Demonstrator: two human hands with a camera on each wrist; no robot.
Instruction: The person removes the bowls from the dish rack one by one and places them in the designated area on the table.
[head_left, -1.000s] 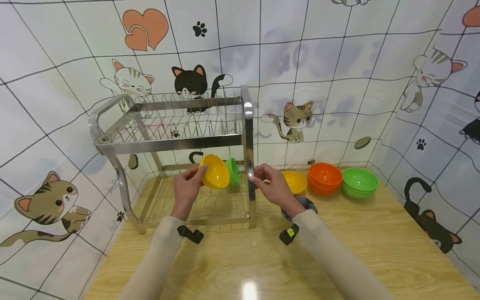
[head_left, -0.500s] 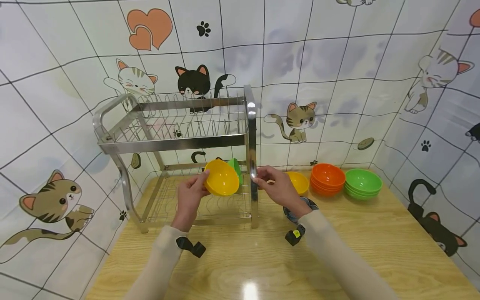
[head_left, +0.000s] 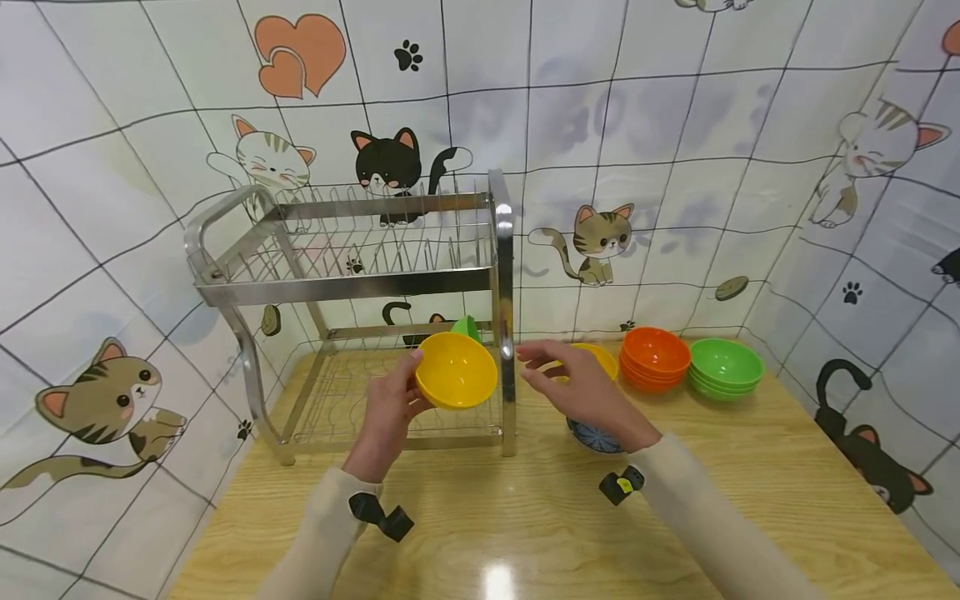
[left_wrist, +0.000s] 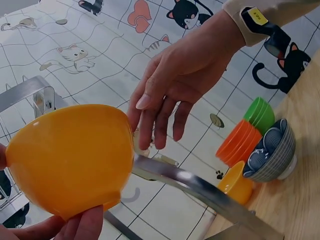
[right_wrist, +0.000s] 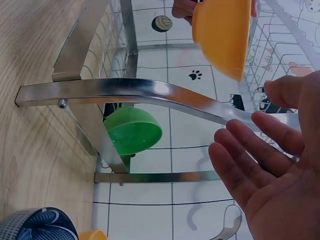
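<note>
My left hand (head_left: 388, 412) grips a yellow bowl (head_left: 456, 372) by its left side, thumb at the rim and fingers beneath, in front of the lower tier of a metal dish rack (head_left: 352, 289). The bowl's inside faces the head camera. Behind it, a green bowl (right_wrist: 133, 131) stands tilted in the rack's lower tier, partly hidden in the head view. My right hand (head_left: 581, 385) hangs just right of the rack's front post with fingers loosely bent and nothing in them. In the right wrist view its palm and spread fingers show beside the post.
Right of the rack on the wooden table (head_left: 675, 500) stand a second yellow bowl (head_left: 602, 357), a stack of orange bowls (head_left: 654, 360) and a stack of green bowls (head_left: 724, 367). A blue patterned bowl (left_wrist: 272, 155) sits nearer, partly behind my right hand. A cat-print tiled wall (head_left: 667, 125) rises behind.
My left hand has brought the yellow bowl right and toward me, turning its opening upward. My right hand has come off the rack's post and moved slightly right, its fingers loosening.
</note>
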